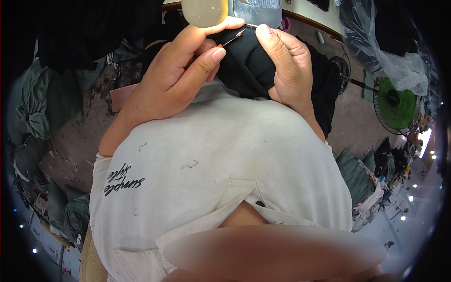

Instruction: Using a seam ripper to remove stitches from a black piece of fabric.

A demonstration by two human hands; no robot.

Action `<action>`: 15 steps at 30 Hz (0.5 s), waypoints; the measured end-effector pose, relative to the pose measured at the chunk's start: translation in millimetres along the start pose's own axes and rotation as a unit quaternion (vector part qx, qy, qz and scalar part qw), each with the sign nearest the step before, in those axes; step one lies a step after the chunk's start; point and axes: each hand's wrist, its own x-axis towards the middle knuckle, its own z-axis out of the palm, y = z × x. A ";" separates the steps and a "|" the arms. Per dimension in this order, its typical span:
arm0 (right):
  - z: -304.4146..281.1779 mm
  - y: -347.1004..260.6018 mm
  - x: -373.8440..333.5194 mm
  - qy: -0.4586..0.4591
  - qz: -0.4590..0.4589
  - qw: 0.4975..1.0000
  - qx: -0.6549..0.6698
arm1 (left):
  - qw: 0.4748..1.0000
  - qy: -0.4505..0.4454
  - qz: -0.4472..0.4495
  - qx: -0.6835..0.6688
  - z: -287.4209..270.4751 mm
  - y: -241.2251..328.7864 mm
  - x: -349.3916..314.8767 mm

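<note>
Holding noted at both sides. Left grip [181, 75]: narrow, closed on a slender metal tool with an orange-red handle end and a small red tip [231, 41]; the tool slants up and away toward the right grip [290, 58]. Its point lies over a piece of soft black cloth [245, 63]; contact between the two cannot be judged. Left index finger reaches out to the cloth's far edge. Right grip: also narrow, thumb uppermost, pinching the same edge; the cloth hangs in folds between both grips and beneath the right one.

Surroundings: just beyond the left grip, a cream rounded block [205, 11]; beside it, ahead of the right grip, a shiny silver metal plate [257, 13]. Farther right, a white counter with a brown edge [305, 13], then a clear crumpled plastic bag [394, 66]. Well right of the right grip, a round green-bladed fan [398, 101]. Well left of the left grip, a tied grey-green fabric sack [35, 105].
</note>
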 end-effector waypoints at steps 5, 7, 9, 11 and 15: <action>0.9 -0.5 2.6 -0.006 0.018 1.000 -0.004 | 1.000 0.013 0.014 -0.013 -0.4 -4.7 0.6; -1.7 0.9 3.5 -0.012 0.017 1.000 -0.008 | 1.000 0.012 0.017 -0.007 0.2 -3.3 0.1; -2.4 1.1 3.7 -0.017 0.015 1.000 -0.013 | 1.000 0.009 0.020 -0.003 0.4 -2.2 -0.1; -1.8 0.7 3.5 -0.002 0.007 1.000 -0.027 | 1.000 0.006 0.008 0.027 -0.1 -1.4 0.7; -4.2 1.4 3.6 -0.015 0.007 0.999 -0.038 | 1.000 0.015 0.008 0.020 1.3 -2.5 1.2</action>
